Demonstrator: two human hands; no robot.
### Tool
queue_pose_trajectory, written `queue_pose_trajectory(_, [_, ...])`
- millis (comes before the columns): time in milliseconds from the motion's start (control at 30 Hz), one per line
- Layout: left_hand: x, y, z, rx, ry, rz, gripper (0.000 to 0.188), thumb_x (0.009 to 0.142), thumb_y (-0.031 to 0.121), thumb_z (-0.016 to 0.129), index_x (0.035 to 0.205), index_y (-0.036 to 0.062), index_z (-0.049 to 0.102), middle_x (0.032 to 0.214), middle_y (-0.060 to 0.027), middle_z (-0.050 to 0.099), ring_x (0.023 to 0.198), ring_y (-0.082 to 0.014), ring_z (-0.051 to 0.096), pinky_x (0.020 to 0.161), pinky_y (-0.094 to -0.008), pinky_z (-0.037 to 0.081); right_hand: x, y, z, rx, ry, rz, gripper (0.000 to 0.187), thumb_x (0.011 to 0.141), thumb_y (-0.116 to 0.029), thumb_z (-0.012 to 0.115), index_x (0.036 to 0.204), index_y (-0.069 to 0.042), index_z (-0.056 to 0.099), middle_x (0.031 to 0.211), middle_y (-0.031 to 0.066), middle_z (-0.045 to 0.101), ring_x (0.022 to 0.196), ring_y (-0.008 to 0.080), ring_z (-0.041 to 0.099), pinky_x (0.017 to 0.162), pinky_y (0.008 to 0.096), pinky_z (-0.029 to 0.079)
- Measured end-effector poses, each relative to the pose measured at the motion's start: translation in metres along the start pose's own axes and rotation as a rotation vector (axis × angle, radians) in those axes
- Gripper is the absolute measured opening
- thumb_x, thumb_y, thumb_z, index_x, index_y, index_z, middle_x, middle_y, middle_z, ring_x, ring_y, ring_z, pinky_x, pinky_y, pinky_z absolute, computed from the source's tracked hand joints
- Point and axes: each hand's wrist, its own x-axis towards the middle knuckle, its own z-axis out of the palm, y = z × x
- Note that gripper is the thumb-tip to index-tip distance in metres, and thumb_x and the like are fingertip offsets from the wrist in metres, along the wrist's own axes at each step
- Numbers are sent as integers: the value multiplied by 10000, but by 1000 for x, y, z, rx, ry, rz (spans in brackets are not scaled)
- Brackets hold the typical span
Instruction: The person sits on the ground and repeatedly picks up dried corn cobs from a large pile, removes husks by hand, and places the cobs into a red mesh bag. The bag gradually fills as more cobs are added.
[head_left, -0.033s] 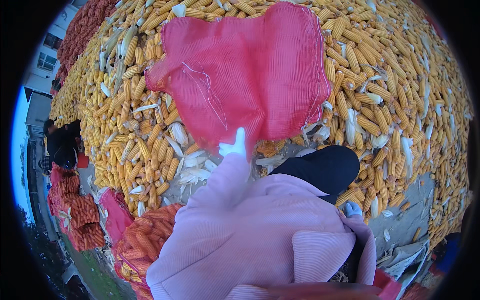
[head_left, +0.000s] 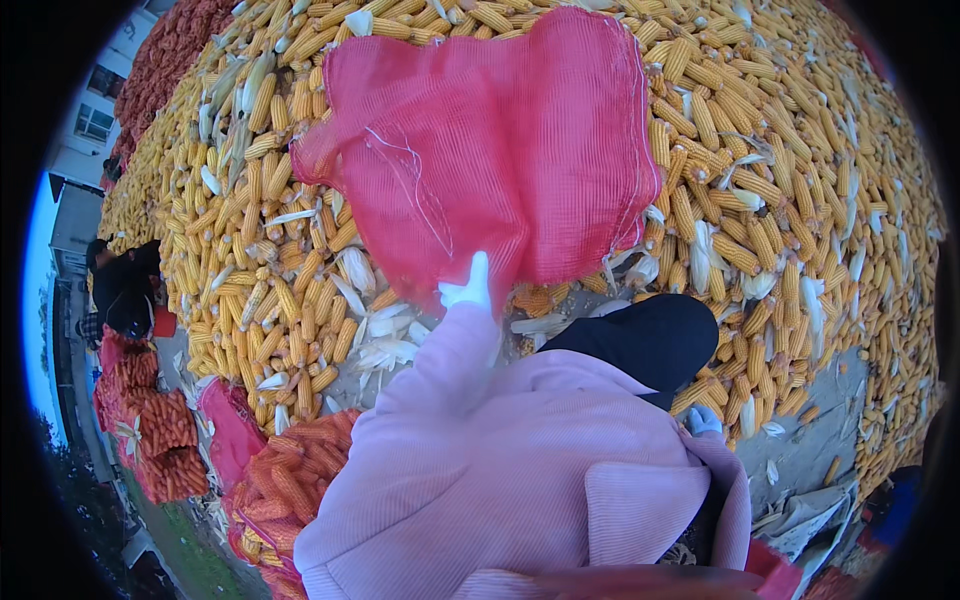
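Observation:
A pink-red mesh bag [head_left: 590, 150], flat and slack, lies spread over the heap of corn cobs [head_left: 250, 200]. White stitching and a loose thread run across it. My left hand [head_left: 468, 284], in a white glove, pinches the bag's near edge, and the mesh draws into folds there. One digit points up over the mesh. My right hand [head_left: 705, 420], in a pale glove, is low at the right beside my dark-trousered leg [head_left: 640, 340], close to some cobs. My sleeve and its small size in view hide how its fingers lie.
Filled mesh bags of corn [head_left: 290, 480] stand at the lower left, others [head_left: 165, 430] farther out. Another person in dark clothes [head_left: 128, 290] is at the far left by a red bucket [head_left: 166, 321]. Husks [head_left: 385, 340] litter the grey ground sheet [head_left: 840, 400].

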Motion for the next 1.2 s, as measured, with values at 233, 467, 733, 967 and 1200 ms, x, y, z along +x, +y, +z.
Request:
queue_pose_trajectory(233, [-6,144,3,-1135,-332,378,648,949,58,659,1531,50,375,1359,-144,583,1128,-280,615,946,-443,537,-7,15,18,-23,10,63,497,875,-355,704,1220,-17,591,1277,238,594,1128,408,622,963,442,520])
queue_pose_trajectory(467, [-196,248,22,-810,-568,1745,312,771,-16,655,1074,55,680,957,-115,692,878,-283,660,787,-384,540,40,10,-51,990,713,323,583,982,-233,647,1479,-6,446,1296,154,606,1070,199,615,882,324,535])
queue_pose_trajectory(733, [-340,116,21,-63,-1597,2729,186,765,187,651,936,127,610,901,-63,635,832,-316,655,700,-462,539,12,-131,-114,1511,176,-371,517,1027,-304,587,1447,-22,482,1334,145,611,1111,225,629,959,368,524])
queue_pose_trajectory(967, [-243,94,21,-429,-1675,1783,441,805,204,774,1214,64,685,1208,-155,663,984,-343,671,883,-443,553,-25,-15,-167,1906,1102,-464,508,1046,-340,535,1425,-3,501,1472,145,517,1282,277,546,1102,441,446])
queue_pose_trajectory(1200, [-106,23,40,581,-1261,1105,244,918,251,728,1068,59,730,1017,-114,723,958,-252,696,889,-357,545,-257,137,-125,2049,2013,-584,603,1003,-342,587,1427,67,460,1494,186,494,1343,353,490,1098,453,435])
